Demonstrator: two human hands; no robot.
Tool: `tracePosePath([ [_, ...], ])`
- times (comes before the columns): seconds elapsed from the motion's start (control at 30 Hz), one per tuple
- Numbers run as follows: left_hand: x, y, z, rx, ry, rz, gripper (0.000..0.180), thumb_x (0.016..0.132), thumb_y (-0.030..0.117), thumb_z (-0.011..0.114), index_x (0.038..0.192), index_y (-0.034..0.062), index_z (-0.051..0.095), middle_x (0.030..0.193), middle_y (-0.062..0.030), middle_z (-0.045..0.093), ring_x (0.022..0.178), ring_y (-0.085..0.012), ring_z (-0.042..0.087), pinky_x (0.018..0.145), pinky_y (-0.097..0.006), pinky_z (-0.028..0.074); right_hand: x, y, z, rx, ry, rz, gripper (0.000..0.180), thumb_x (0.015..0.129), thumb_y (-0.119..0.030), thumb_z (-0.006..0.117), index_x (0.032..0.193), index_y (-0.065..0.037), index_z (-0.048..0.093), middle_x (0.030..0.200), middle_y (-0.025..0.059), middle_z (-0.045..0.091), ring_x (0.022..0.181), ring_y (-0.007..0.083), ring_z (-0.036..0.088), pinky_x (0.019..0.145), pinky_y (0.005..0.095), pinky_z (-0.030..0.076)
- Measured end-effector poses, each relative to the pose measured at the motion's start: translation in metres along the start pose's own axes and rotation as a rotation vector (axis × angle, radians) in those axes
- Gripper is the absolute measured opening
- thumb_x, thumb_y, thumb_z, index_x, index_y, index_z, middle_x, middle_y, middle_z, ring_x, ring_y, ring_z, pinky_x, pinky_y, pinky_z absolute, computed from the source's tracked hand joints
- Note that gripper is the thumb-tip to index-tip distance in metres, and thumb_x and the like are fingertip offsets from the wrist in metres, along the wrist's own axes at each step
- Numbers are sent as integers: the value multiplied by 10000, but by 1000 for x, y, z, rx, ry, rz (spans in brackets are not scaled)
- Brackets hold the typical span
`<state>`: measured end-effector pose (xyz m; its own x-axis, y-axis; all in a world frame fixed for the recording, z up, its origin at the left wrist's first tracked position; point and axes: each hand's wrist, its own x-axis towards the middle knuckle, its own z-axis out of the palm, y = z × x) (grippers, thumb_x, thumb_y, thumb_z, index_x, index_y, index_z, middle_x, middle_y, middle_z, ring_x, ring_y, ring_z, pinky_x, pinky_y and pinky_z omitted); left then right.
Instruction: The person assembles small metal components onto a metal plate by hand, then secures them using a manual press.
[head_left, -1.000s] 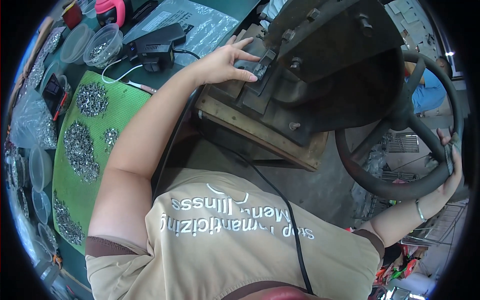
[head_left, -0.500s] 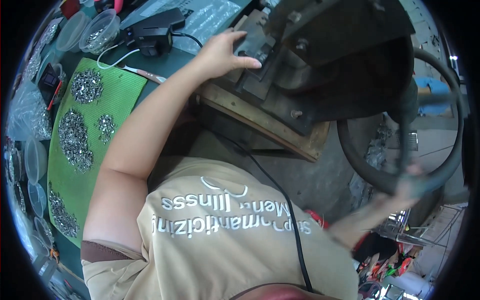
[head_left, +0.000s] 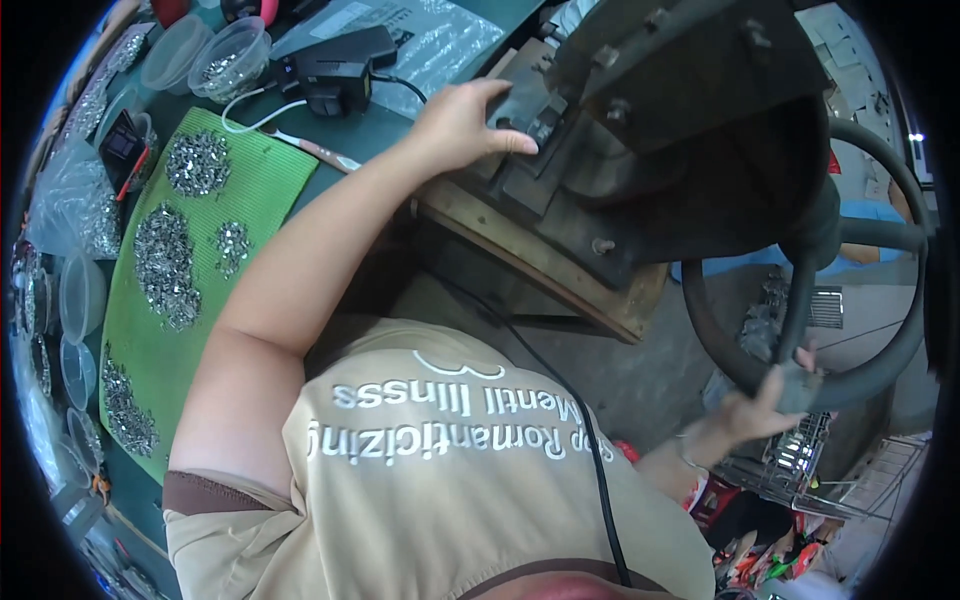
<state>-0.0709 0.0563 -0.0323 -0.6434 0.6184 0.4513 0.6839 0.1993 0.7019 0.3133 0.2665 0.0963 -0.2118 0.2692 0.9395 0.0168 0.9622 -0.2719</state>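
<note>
My left hand [head_left: 465, 125] reaches across to the bed of a dark manual press [head_left: 700, 150]. Its thumb and forefinger straddle a metal die block [head_left: 530, 105] under the press head; the other fingers are partly hidden. Off to the right, my right hand [head_left: 760, 405] is closed on the lower rim of the press's round handwheel [head_left: 720, 350], where a grey wrap or pad [head_left: 800, 388] covers the rim. Whether a small part sits in the die cannot be made out.
Piles of small shiny metal pieces [head_left: 165, 265] lie on a green mat [head_left: 265, 190] at the left. Around it are clear plastic tubs [head_left: 230, 60], a black power adapter [head_left: 335, 85] and a plastic bag [head_left: 430, 45]. A black cable [head_left: 560, 375] crosses my shirt. A wooden board [head_left: 540, 255] supports the press.
The handwheel has turned clockwise as seen here, carrying my right hand leftward along the bottom. My left hand keeps its place at the die block while the whole view shifts slightly.
</note>
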Motion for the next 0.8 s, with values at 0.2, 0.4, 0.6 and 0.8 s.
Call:
tracePosePath([
  [0.2,4,11,-10,16,-114,-135,934,595,606,849,1241,-29,622,970,-216,703,915,-344,688,822,-407,537,144,-8,-41,290,-287,476,478,890,-102,570,1275,162,470,1210,237,585,1193,365,546,1078,503,375],
  [0.4,-1,17,-7,46,-30,-137,942,605,636,826,1246,-25,624,1051,-216,703,986,-345,684,866,-409,532,153,-28,-28,415,-123,546,495,899,-120,526,1318,136,461,1224,241,576,1193,333,547,1012,459,419],
  [0.6,-9,29,5,139,-6,-159,837,684,648,764,1228,23,641,1167,-183,669,1155,-340,604,1010,-498,431,30,1,-1,297,31,-8,489,855,-101,555,1274,142,497,1186,242,589,1131,330,586,974,441,473],
  [0.8,-25,48,26,452,228,27,663,729,556,764,1159,61,664,1244,-140,628,1322,-343,451,1047,-703,258,101,-40,-13,8,171,351,591,798,-82,776,1262,145,487,1246,244,584,1095,294,608,1003,396,464],
])
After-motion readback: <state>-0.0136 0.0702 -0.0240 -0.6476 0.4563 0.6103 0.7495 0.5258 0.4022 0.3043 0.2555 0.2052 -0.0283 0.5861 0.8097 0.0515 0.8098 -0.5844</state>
